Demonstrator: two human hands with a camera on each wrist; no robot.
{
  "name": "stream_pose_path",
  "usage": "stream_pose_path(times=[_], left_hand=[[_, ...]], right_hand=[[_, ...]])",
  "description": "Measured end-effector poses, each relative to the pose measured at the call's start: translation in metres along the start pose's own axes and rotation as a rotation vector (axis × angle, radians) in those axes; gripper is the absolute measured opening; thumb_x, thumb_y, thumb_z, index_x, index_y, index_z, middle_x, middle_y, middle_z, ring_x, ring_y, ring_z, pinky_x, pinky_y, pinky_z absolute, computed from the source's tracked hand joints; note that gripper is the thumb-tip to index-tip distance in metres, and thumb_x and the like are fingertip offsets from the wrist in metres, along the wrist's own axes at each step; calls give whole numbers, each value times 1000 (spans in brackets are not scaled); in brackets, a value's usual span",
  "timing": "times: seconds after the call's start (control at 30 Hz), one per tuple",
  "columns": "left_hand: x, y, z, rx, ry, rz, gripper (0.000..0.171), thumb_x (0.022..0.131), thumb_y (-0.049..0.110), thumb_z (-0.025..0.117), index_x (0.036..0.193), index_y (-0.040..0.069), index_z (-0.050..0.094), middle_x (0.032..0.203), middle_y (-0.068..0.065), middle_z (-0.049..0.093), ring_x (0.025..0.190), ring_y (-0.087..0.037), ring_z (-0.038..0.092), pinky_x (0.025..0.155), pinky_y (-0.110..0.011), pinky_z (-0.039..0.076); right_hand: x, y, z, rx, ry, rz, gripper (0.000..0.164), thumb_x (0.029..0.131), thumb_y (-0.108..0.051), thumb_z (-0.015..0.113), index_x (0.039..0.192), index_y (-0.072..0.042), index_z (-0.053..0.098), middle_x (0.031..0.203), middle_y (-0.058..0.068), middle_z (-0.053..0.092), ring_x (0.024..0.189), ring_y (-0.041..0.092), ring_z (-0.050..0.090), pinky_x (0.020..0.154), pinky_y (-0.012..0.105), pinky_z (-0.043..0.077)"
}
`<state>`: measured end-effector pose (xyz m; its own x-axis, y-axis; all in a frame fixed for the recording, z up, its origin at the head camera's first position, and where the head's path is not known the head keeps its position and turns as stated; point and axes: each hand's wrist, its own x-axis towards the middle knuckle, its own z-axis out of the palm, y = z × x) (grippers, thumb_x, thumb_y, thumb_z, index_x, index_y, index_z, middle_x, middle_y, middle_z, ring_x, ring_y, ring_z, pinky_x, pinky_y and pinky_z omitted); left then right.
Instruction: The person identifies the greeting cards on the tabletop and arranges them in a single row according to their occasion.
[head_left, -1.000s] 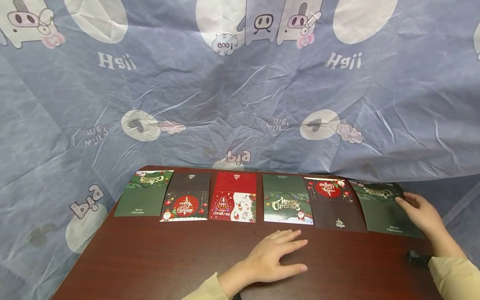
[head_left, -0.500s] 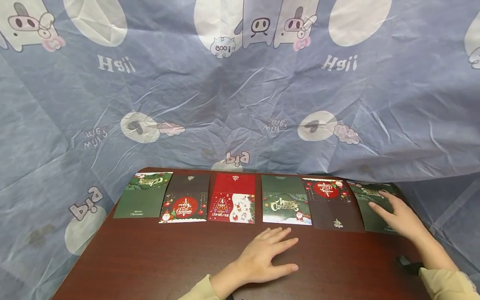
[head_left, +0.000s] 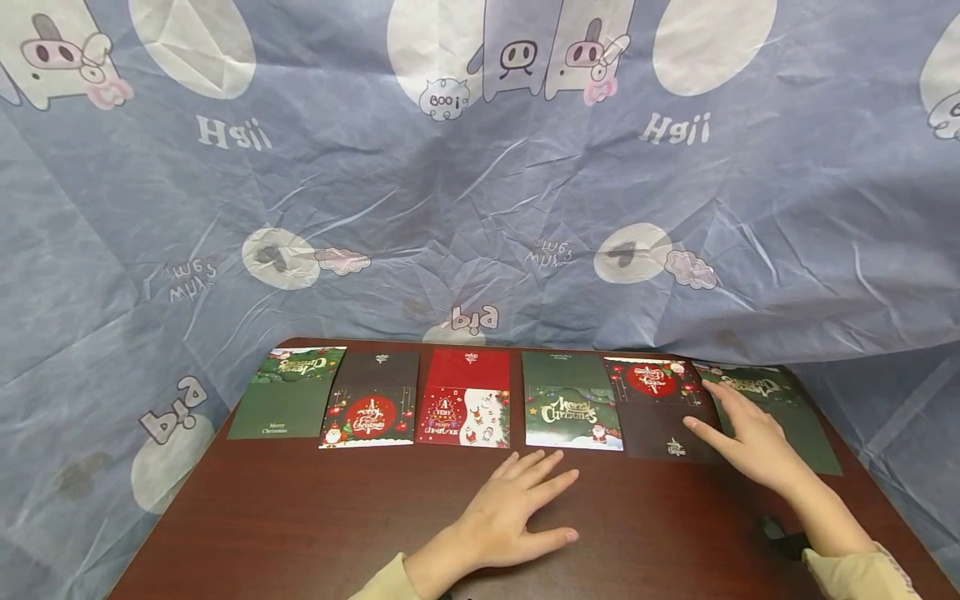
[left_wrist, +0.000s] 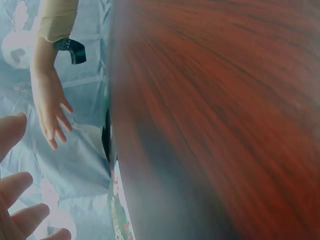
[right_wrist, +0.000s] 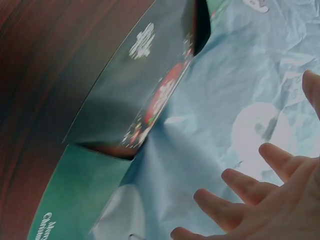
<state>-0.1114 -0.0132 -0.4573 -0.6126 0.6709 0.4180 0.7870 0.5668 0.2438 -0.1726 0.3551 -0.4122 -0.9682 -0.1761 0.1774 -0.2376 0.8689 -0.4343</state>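
Several opened Christmas cards lie in a row along the far side of the table. My right hand [head_left: 750, 437] hovers with spread fingers over the rightmost green card [head_left: 813, 433], partly hiding it. Its thumb and index fingertip overlap the neighbouring black card [head_left: 652, 425] in the head view. In the right wrist view, the right hand [right_wrist: 265, 200] holds nothing, and that black card [right_wrist: 115, 100] shows a slightly raised fold. My left hand [head_left: 502, 517], fingers spread and palm down, is in front of the green card with a snowy edge [head_left: 573, 421] and holds nothing.
Farther left in the row are a red card [head_left: 468, 371], another black card [head_left: 378, 375] and another green card [head_left: 281, 408]. A blue printed cloth [head_left: 465, 200] hangs behind the brown table [head_left: 300, 517] and meets its far edge.
My right hand has left the right edge of the rightmost green card and moved left toward the black card, its fingers spreading. My left hand has shifted slightly left.
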Motion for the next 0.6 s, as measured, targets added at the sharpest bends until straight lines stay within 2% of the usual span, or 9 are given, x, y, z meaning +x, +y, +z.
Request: stream_pose_path(times=[0.17,0.27,0.6], left_hand=[[-4,-3,-3,9,-10,-5,63,91,59,44,146,29,34,151,3,28,135,-22,32,108,-49,25],[-7,-5,-4,22,-14,-1,63,91,59,44,146,29,34,152,2,28,135,-24,32,107,-52,25],[-15,-8,-9,64,-31,-8,64,91,61,43,146,31,32,153,1,23,138,-27,25,103,-59,27]], right_hand=[[-4,-15,5,17,2,-34,78,90,-42,60,149,-10,22,148,30,19,134,50,14,90,77,4],[-6,-24,7,19,-4,-47,80,88,-43,62,150,-12,21,149,28,18,135,49,11,91,77,-2],[-14,-49,18,26,-23,-122,83,86,-44,65,151,-19,19,151,23,16,137,47,7,98,72,-7]])
